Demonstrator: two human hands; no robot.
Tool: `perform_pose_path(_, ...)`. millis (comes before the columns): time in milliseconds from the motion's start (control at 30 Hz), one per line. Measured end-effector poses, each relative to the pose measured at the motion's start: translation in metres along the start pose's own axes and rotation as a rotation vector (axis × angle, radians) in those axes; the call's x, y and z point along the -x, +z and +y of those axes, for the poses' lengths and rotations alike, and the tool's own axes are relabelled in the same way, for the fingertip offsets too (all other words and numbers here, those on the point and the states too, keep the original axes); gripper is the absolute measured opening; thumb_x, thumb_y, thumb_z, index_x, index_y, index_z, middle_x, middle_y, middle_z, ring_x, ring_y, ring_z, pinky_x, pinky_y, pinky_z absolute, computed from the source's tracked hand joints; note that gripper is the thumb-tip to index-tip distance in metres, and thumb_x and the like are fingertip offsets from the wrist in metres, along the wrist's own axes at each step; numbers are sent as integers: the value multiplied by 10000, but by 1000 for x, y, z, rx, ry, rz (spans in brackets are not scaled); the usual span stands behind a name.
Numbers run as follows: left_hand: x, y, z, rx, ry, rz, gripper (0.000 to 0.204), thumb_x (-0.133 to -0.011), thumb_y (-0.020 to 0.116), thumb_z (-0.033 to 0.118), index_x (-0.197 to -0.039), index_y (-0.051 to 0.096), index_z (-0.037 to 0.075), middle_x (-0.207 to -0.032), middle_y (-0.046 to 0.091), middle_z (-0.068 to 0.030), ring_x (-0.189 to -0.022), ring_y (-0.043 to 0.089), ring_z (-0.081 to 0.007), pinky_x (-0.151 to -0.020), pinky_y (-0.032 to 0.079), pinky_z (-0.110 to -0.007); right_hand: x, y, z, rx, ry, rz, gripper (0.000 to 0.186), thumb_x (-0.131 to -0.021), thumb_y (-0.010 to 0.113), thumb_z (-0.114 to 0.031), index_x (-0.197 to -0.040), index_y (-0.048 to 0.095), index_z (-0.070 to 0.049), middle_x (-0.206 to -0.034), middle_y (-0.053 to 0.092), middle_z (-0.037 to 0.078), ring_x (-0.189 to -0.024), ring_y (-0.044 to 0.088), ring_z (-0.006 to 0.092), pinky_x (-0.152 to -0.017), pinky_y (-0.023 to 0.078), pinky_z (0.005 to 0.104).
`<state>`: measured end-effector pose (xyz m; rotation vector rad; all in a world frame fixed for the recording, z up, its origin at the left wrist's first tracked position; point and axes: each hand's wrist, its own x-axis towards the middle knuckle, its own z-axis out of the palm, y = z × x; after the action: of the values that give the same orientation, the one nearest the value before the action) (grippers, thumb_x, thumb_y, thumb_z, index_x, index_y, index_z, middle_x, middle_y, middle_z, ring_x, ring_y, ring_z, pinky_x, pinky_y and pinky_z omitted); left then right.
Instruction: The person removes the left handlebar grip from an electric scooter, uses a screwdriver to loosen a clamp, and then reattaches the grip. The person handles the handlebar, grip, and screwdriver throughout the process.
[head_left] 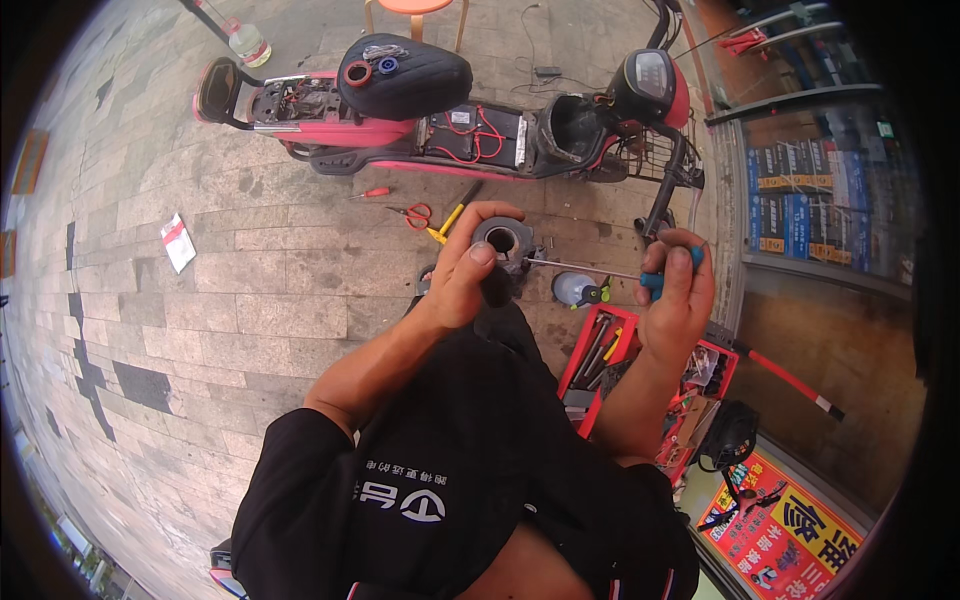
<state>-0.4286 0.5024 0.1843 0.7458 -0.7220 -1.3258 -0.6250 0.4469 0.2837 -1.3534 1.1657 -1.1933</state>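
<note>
My left hand (468, 272) grips a dark grey round part with a hollow centre (503, 242), thumb across its front. My right hand (678, 290) holds a screwdriver (600, 271) by its blue handle, the thin metal shaft pointing left with its tip at the side of the round part. Both hands are raised in front of my chest, above my dark-clothed lap.
A red electric scooter (450, 120) stands ahead on the stone paving, its seat off and wiring exposed. Red-handled scissors (414, 214), a small red screwdriver (372, 193) and a yellow-handled tool (447, 222) lie on the ground. A red open toolbox (600, 360) sits at my right.
</note>
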Motion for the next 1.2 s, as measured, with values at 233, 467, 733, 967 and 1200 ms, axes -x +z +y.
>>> perform_pose_path(233, 4, -7, 9, -202, 107, -57, 694, -864, 511, 556, -1251, 418, -12, -1032, 547, -53, -946, 506, -111, -840, 400, -248, -8, -14, 16, -209, 257, -224, 338, -969, 449, -294, -1162, 481, -19, -829, 558, 77, -640, 515, 90, -483, 415, 208)
perform_pose_path(467, 2, -22, 18, -274, 78, -126, 713, -861, 520, 572, -1273, 408, 1, -1031, 553, -53, -954, 514, -121, -844, 404, -256, -15, -37, 13, 474, -46, -517, 432, -939, 525, -301, -1248, 448, -9, -783, 536, 35, -638, 515, 102, -582, 418, 227)
perform_pose_path(733, 4, -30, 10, -342, 15, -102, 754, -861, 461, 623, -1263, 410, -13, -1033, 547, -57, -925, 539, -120, -793, 455, -267, 1, -37, 16, 343, 53, -460, 378, -901, 598, -293, -1122, 536, 8, -725, 561, 16, -634, 516, 83, -600, 436, 226)
perform_pose_path(967, 5, -31, 9, -275, -19, -176, 649, -894, 466, 561, -1231, 451, 7, -1013, 549, -56, -954, 502, -124, -853, 396, -270, 5, -50, 22, 239, 246, -588, 253, -891, 615, -236, -960, 594, 6, -754, 584, 41, -665, 542, 100, -604, 447, 249)
perform_pose_path(1200, 1, -28, 17, -212, -82, -143, 600, -911, 469, 510, -1232, 451, 4, -1024, 555, -58, -945, 511, -124, -842, 406, -266, 20, -46, 38, 696, -532, -399, 319, -861, 648, -266, -1033, 609, 1, -859, 610, 75, -756, 597, 175, -642, 478, 321)
